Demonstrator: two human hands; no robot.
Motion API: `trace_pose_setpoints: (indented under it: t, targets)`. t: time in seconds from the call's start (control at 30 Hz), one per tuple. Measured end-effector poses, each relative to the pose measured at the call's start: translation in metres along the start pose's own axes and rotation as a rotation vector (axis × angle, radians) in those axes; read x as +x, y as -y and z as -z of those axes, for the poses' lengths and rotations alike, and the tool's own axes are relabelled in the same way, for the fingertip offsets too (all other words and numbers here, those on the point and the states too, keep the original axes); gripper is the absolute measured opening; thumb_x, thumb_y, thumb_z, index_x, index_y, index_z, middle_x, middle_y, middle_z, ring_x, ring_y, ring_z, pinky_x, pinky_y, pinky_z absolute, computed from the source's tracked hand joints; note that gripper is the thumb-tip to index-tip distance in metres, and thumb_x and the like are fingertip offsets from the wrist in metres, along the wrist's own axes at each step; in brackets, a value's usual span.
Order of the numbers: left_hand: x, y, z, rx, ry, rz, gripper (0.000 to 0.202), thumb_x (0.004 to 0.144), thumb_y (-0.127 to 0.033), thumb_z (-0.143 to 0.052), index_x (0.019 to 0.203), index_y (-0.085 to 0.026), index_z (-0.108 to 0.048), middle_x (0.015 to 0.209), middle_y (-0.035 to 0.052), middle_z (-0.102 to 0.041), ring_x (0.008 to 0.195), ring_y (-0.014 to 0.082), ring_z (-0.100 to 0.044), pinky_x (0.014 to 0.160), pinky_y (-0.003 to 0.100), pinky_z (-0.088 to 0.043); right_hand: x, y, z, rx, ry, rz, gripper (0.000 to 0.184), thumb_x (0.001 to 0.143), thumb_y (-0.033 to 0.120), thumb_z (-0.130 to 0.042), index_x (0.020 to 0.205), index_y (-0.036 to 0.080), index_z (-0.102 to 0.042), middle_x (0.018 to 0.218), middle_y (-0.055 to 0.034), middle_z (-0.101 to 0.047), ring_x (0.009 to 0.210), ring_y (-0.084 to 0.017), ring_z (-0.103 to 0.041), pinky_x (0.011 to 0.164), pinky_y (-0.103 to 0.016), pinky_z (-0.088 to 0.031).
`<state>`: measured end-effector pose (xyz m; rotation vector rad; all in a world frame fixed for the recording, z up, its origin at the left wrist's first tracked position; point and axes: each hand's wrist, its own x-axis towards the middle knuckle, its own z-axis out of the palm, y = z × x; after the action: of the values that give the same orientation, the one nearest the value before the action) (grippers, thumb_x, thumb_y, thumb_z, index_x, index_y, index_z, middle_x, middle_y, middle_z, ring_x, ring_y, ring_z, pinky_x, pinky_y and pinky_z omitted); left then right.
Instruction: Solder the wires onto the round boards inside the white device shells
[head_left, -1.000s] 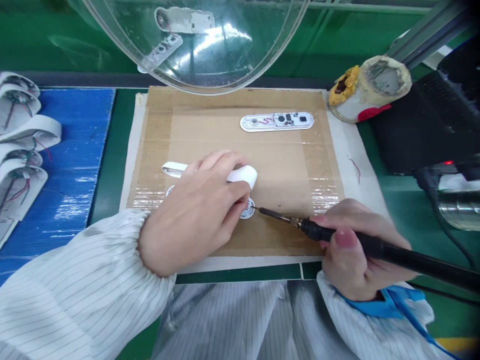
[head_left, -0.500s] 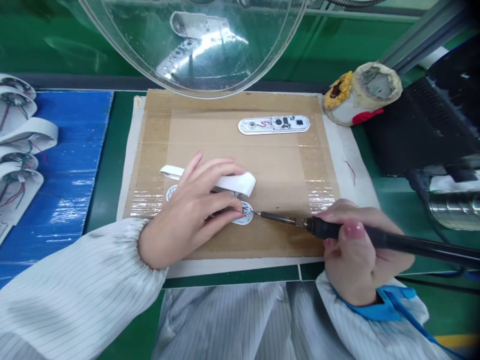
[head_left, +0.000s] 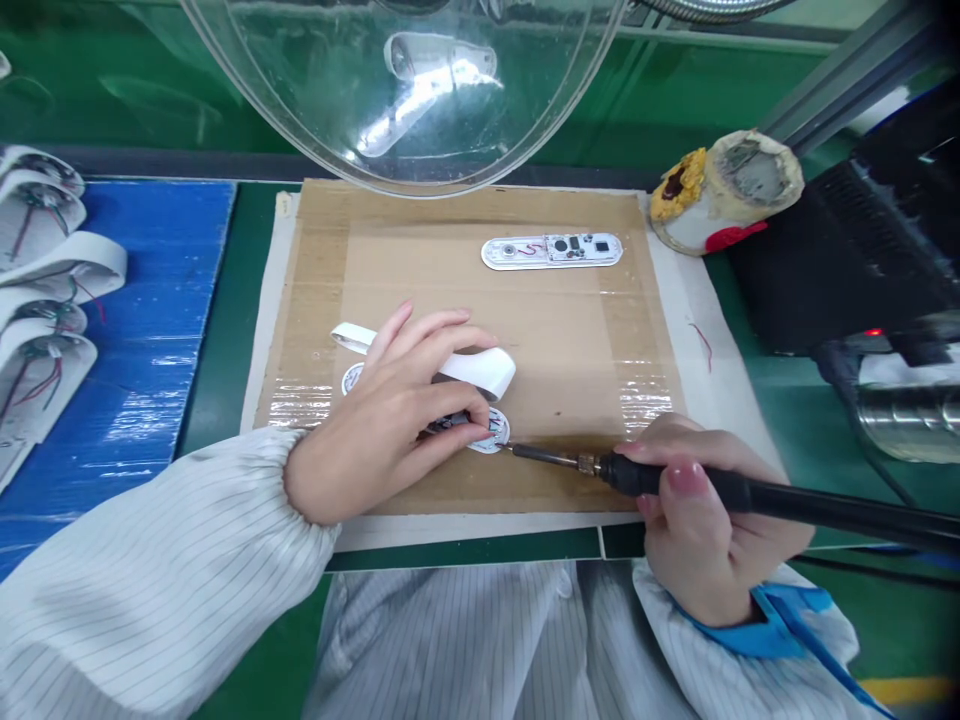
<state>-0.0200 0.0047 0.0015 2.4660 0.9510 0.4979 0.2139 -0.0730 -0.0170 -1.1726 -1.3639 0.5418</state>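
My left hand (head_left: 397,425) rests over a white plastic housing (head_left: 487,372) and a strip-shaped circuit board (head_left: 491,435) on the cardboard. Its thumb and index finger pinch together at the board's right end, where thin wires show; the hand hides most of the board. From the right, my right hand (head_left: 709,515) grips a black soldering iron (head_left: 622,474) like a pen. The iron's tip meets the board's right end, just beside my left fingertips. Farther back lies another white strip with a circuit board (head_left: 551,251) on it.
A round clear magnifier lens (head_left: 420,100) hangs over the back of the cardboard mat (head_left: 420,240). At left, several white housings with wires (head_left: 45,370) lie on a blue sheet (head_left: 161,300). A tip-cleaner pot (head_left: 724,190) and a black box (head_left: 810,260) stand at right.
The iron's tip has shifted slightly left and down on the board's end, and my right hand has moved a little left with it. My left hand keeps its pinch.
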Motion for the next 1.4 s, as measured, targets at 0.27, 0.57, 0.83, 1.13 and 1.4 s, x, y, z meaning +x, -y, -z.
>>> trace_pose_setpoints:
  t: [0.27,0.57,0.83,1.13,1.4]
  targets:
    - [0.001,0.001,0.004,-0.029,0.047,-0.021,0.016,0.096,-0.031,-0.058,0.086,-0.029,-0.07,0.14,-0.0027,-0.051,0.144,0.0201,-0.03,0.123,0.049,-0.003,0.0,-0.002,0.0,-0.031,0.001,0.037,0.013,0.088,0.016,-0.06,0.082,0.018,-0.071,0.068,0.0014,-0.064,0.05,-0.01,-0.051,0.044,-0.028,-0.04]
    - [0.004,-0.001,0.009,-0.023,0.092,0.008,0.014,0.094,-0.029,-0.058,0.087,-0.03,-0.071,0.14,-0.0042,-0.05,0.142,0.0193,-0.032,0.123,0.047,-0.007,0.001,0.0,0.0,-0.051,-0.04,-0.021,0.014,0.089,0.021,-0.06,0.079,0.02,-0.071,0.066,0.0009,-0.063,0.044,-0.011,-0.049,0.042,-0.03,-0.042]
    - [0.007,-0.002,0.007,-0.028,0.076,0.026,0.014,0.09,-0.024,-0.061,0.082,-0.029,-0.07,0.138,-0.0038,-0.052,0.14,0.0201,-0.035,0.121,0.046,-0.012,0.003,-0.002,-0.003,-0.09,-0.025,0.104,0.013,0.085,0.019,-0.06,0.082,0.024,-0.072,0.063,0.0023,-0.062,0.044,-0.014,-0.048,0.038,-0.03,-0.034]
    - [0.004,-0.007,0.01,-0.043,0.09,0.042,0.018,0.094,-0.025,-0.057,0.079,-0.027,-0.068,0.137,-0.002,-0.052,0.139,0.0195,-0.037,0.12,0.046,-0.013,0.019,0.005,0.014,0.007,-0.365,-0.128,0.017,0.087,0.026,-0.059,0.076,0.022,-0.072,0.065,-0.0017,-0.057,0.047,-0.016,-0.044,0.037,-0.032,-0.029]
    - [-0.011,0.01,0.02,-0.12,-0.004,0.175,0.007,0.1,-0.031,-0.047,0.097,-0.025,-0.045,0.138,0.0042,-0.053,0.131,0.0186,-0.047,0.118,0.044,-0.027,0.068,0.001,0.053,0.061,-0.439,-0.125,0.023,0.085,0.035,-0.069,0.108,0.03,-0.074,0.074,-0.0025,-0.061,0.047,-0.014,-0.045,0.043,-0.03,-0.029]
